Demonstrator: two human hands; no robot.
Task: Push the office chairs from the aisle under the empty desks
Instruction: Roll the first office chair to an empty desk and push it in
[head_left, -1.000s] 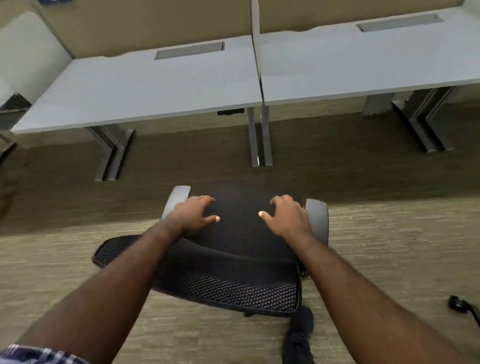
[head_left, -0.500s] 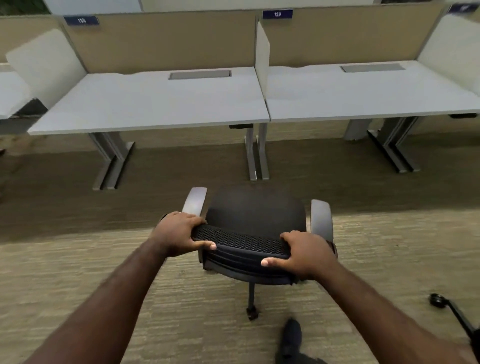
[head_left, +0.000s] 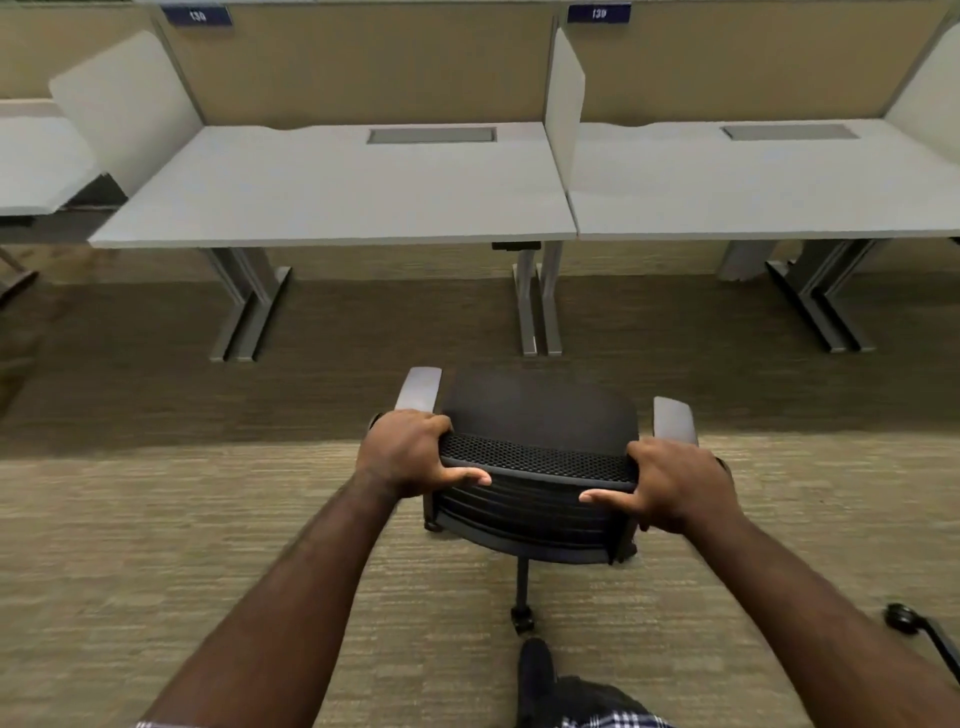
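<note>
A black office chair with grey armrests stands on the carpet in the aisle, its seat facing the desks. My left hand grips the left end of its mesh backrest top. My right hand grips the right end, thumb along the back. Ahead are two pale grey desks, the left desk and the right desk, with open floor under each. The chair sits roughly in line with the seam between them, short of the desk legs.
Paired metal desk legs stand straight ahead at the seam. More legs are to the left and legs to the right. A white divider panel separates the desks. A caster of another chair shows at lower right. My shoe is below.
The backrest went from tilted flat toward me to upright. My hands shifted from the seat to the backrest's top edge. The view rose, and the chair stands slightly further right.
</note>
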